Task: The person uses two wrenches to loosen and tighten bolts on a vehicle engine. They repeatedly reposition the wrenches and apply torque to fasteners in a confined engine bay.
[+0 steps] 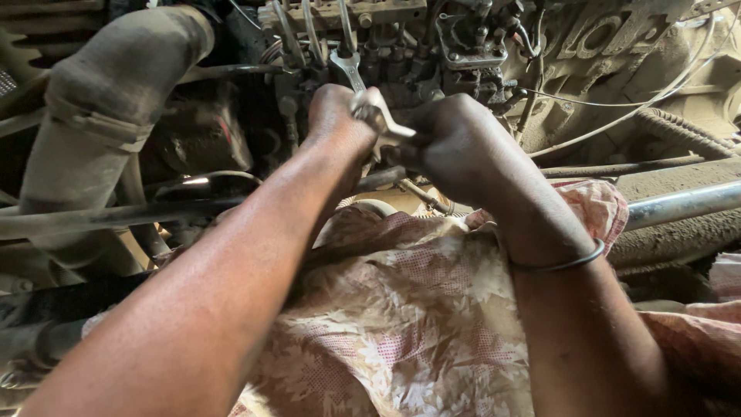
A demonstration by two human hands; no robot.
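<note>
My left hand [333,117] is closed around a steel open-ended spanner [349,68] whose jaw reaches up onto a fitting of the greasy pump block [386,31] with its several thin metal pipes. A second spanner end [388,123] sticks out between my two hands. My right hand [455,143] grips near that lower end, fingers curled, a dark bangle [557,262] around its wrist. Both forearms reach in over a floral patterned cloth [401,309].
A large dusty hose [108,100] bends down at the left. A grey metal tube [679,205] runs across at the right, above a ribbed hose [687,127] and thin cables. A dark rod [116,215] crosses low at the left. The engine casting fills the top right.
</note>
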